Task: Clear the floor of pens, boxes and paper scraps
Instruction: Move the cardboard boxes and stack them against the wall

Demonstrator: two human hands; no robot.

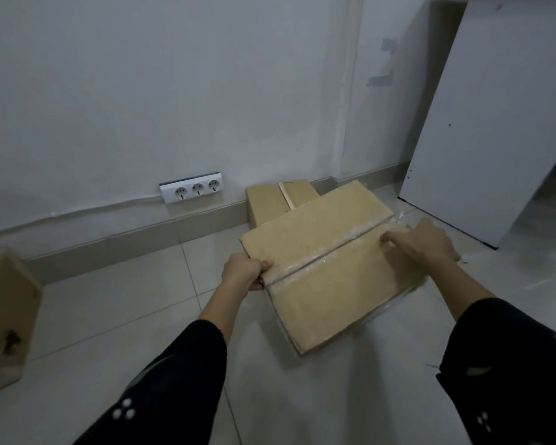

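A taped brown cardboard box (325, 252) is held above the tiled floor, tilted, with clear tape along its middle seam. My left hand (243, 273) grips its left edge at the seam, thumb on top. At the right edge, my right hand (421, 240) curls its fingers over the seam end. A second closed cardboard box (272, 200) stands on the floor against the wall, just behind the held one. Small paper scraps (463, 260) lie on the tiles near my right hand.
A third cardboard box (4, 313) stands at the far left on the floor. A white triple socket (191, 188) sits low on the wall. A white board (495, 123) leans at the right. The grey skirting (135, 239) runs along the wall.
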